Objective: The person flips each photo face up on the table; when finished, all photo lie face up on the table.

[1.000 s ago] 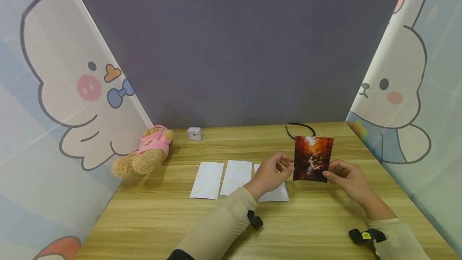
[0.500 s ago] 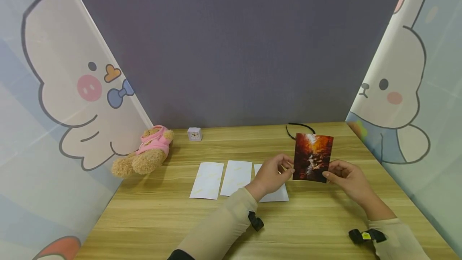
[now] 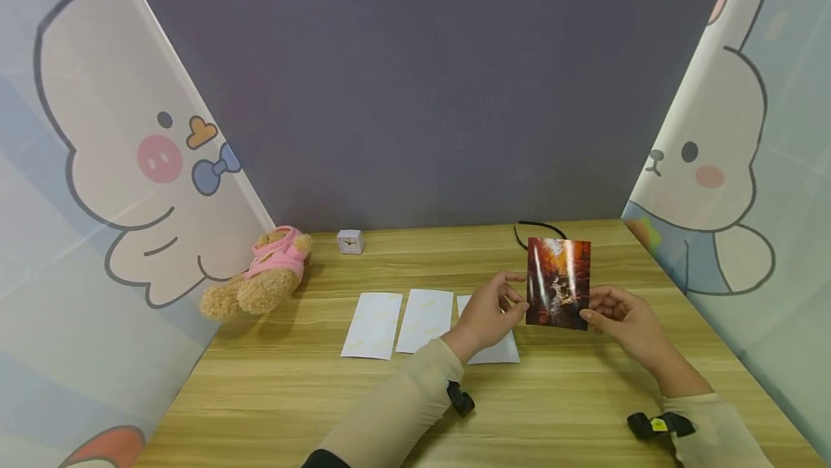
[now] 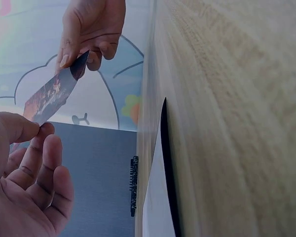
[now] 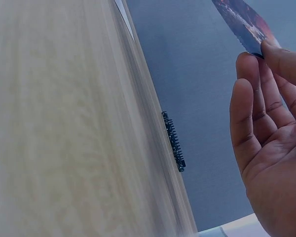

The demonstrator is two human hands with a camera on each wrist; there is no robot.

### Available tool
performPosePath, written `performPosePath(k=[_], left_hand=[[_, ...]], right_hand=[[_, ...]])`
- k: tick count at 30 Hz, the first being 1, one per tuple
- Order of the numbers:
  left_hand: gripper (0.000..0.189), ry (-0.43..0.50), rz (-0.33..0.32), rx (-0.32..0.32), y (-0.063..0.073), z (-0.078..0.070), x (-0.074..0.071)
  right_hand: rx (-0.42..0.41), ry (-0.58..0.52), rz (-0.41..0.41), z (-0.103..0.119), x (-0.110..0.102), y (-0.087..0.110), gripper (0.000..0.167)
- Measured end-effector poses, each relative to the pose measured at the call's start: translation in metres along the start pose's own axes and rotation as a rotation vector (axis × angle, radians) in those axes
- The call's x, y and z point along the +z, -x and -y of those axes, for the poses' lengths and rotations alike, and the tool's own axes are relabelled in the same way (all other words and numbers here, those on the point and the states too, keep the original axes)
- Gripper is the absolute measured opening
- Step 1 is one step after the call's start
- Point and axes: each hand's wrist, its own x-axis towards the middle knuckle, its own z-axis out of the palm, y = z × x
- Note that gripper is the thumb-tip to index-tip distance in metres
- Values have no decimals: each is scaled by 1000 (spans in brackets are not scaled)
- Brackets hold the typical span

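Observation:
Raised above the table is a glossy photo print (image 3: pixel 558 284) of a stream among red and orange autumn trees. My right hand (image 3: pixel 620 316) pinches its lower right edge between thumb and fingers. At its left edge, my left hand (image 3: pixel 490 309) pinches with thumb and index finger, as the left wrist view shows on the print (image 4: pixel 52 94); the other fingers are loosely bent. Three white sheets lie in a row on the table: a left one (image 3: pixel 372 325), a middle one (image 3: pixel 425 320) and a right one (image 3: pixel 496 349), partly covered by my left hand.
Behind the print, a black toothed headband (image 3: pixel 544 225) lies near the table's back edge. A small white clock (image 3: pixel 350 241) stands at the back left, beside a teddy bear (image 3: pixel 275 266) in pink clothing. A grey panel (image 3: pixel 415 93) and cartoon-printed side walls enclose the wooden table (image 3: pixel 273 396).
The print has tilted more upright and shifted slightly left, and bright streaks of glare now cross it. Both hands stay nearly in place; the white sheets have not moved.

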Motion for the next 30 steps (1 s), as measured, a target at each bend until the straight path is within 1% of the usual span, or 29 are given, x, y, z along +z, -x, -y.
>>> performPosePath(k=[3, 10, 21, 30], left_hand=[[50, -7, 6, 4, 0, 1, 0], [57, -5, 13, 3, 0, 0, -1], [62, 30, 37, 8, 2, -1, -2], [64, 63, 63, 7, 0, 2, 2]], right_hand=[[-1, -17, 1, 1, 0, 0, 27], [-19, -121, 36, -1, -1, -1, 38], [-27, -159, 55, -1, -3, -4, 50], [6, -187, 68, -2, -5, -5, 57]])
